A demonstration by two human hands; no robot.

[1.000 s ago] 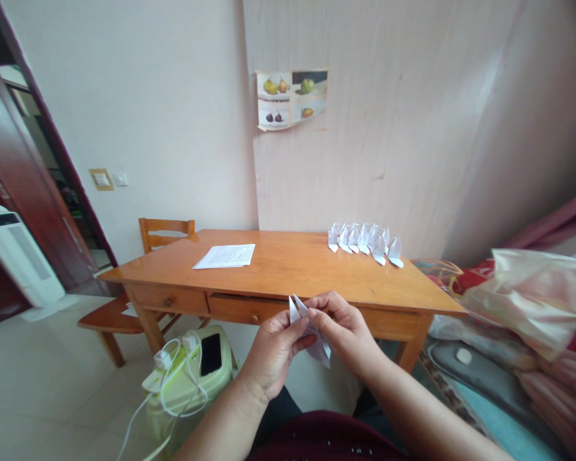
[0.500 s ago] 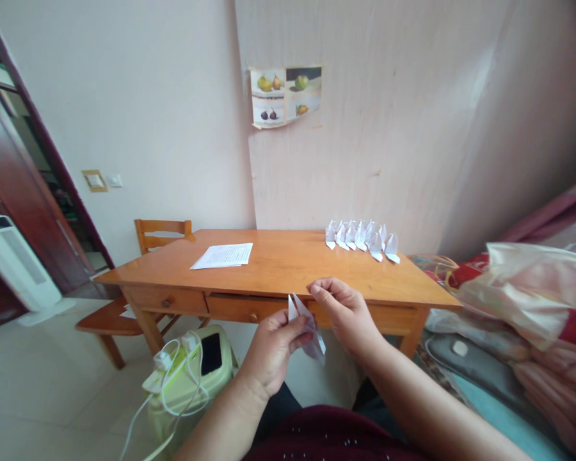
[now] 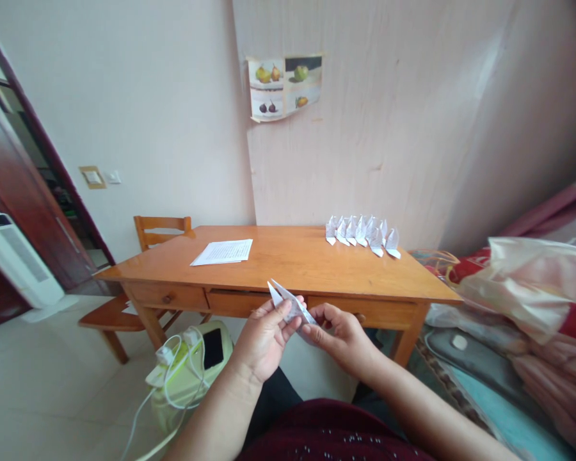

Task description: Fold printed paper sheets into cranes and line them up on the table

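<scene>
A folded piece of printed white paper (image 3: 292, 308) with two pointed tips is held above my lap, in front of the table edge. My left hand (image 3: 267, 336) pinches it from the left between thumb and fingers. At its lower right end, my right hand (image 3: 338, 333) grips the paper with thumb and index finger. Both tips point up and to the left. Several folded paper figures (image 3: 362, 232) of similar paper stand in a group on the table's right side. A stack of printed sheets (image 3: 222, 252) lies on the left part of the table.
The wooden table (image 3: 278, 262) has drawers along its front. A wooden chair (image 3: 162, 224) stands behind its left end, and a stool (image 3: 108, 317) is at the left. A pale green box (image 3: 187, 378) with white cables stands by my left arm. Bags (image 3: 537, 282) are piled at the right.
My right hand has come down from above and now grips the paper's right end. The folded paper has turned, its tips leaning left, and my left hand has moved slightly left.
</scene>
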